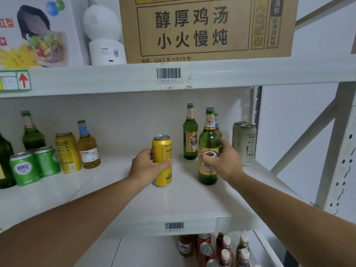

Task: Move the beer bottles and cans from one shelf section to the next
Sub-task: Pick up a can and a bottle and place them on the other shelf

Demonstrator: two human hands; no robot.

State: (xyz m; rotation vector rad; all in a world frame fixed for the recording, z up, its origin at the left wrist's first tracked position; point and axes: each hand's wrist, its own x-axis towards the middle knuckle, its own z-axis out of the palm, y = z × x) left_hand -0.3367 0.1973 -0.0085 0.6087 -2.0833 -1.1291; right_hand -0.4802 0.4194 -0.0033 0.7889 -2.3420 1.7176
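My left hand (148, 164) grips a tall yellow can (162, 149) standing upright on the white shelf (183, 201), right section. My right hand (223, 160) wraps around a green beer bottle with a gold label (209, 139), also upright on that section. Behind it stand another green bottle (190, 132), a partly hidden bottle and two pale cans (247, 143). In the left section sit two green cans (26, 168), a yellow can (67, 152), an amber bottle (87, 146) and green bottles (31, 132).
A cardboard box (206, 27), a white device (105, 33) and a printed carton (34, 31) fill the shelf above. Sauce bottles and cans (213, 249) stand on the shelf below. A metal upright and braces (335, 143) border the right side.
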